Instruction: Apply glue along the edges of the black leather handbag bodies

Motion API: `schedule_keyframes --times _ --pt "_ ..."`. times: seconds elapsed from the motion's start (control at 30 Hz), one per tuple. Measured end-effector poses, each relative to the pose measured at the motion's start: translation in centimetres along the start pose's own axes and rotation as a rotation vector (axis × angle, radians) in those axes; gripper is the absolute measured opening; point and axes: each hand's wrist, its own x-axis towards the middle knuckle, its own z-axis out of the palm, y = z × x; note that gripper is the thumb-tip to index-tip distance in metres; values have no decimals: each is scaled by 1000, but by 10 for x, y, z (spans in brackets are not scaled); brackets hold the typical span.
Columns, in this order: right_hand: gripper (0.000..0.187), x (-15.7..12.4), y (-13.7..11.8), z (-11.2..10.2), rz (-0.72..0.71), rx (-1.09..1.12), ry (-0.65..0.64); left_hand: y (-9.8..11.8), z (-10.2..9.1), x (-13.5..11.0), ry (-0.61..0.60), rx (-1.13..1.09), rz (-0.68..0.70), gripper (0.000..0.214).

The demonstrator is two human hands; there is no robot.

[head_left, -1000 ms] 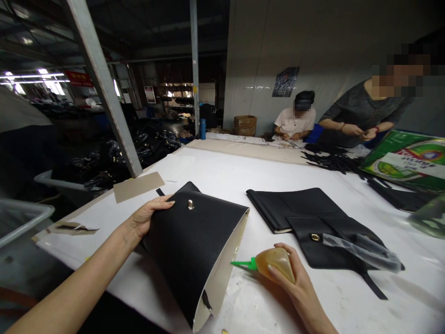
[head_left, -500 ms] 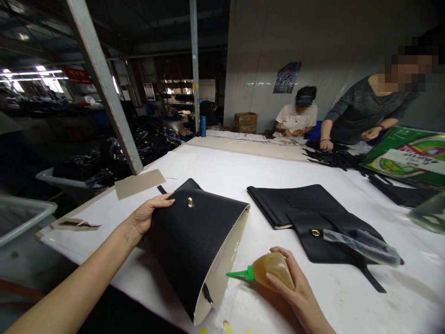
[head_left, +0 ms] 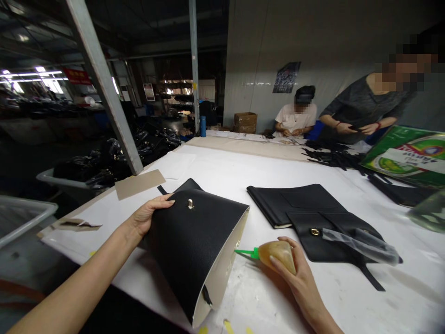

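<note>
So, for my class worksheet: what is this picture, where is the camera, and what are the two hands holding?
No machine: the camera sits on a person's head, looking forward and down, so both arms are theirs. The left hand grips a curved black leather bag panel with a metal stud. The right hand holds an amber squeeze bottle, its green nozzle pointing toward the panel's open edge. On the white table lie more black leather pieces and a cardboard sheet. Farther off: a co-worker in grey, another in a pale top, and black strips.
</note>
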Motion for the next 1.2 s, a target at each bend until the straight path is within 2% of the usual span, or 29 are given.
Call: schedule_keyframes --times 0.07,0.2,0.37,0.53,0.67,0.83,1.0,1.2 --pt "56 -5 -4 4 20 21 -13 0 -1 0 4 -4 1 47" --pt "56 -26 -13 12 78 118 -125 -1 -2 -2 1 -11 -2 46" --pt "56 -31 -14 9 75 15 -31 -5 -2 -6 -25 -19 -1 49" --pt "56 -33 -14 8 73 81 -94 -10 -5 -9 -27 -26 12 49" --pt "55 -32 -10 5 28 -25 -39 -14 -5 -14 -49 -39 -3 49" --pt "55 -34 -4 3 33 1 -171 -21 -5 -23 -38 -56 -14 46" --pt "55 -33 -7 3 13 -56 -32 -29 -10 -30 -5 -77 -21 44" --pt "56 -39 -10 5 66 56 -197 -36 -16 -31 -47 -90 -18 47"
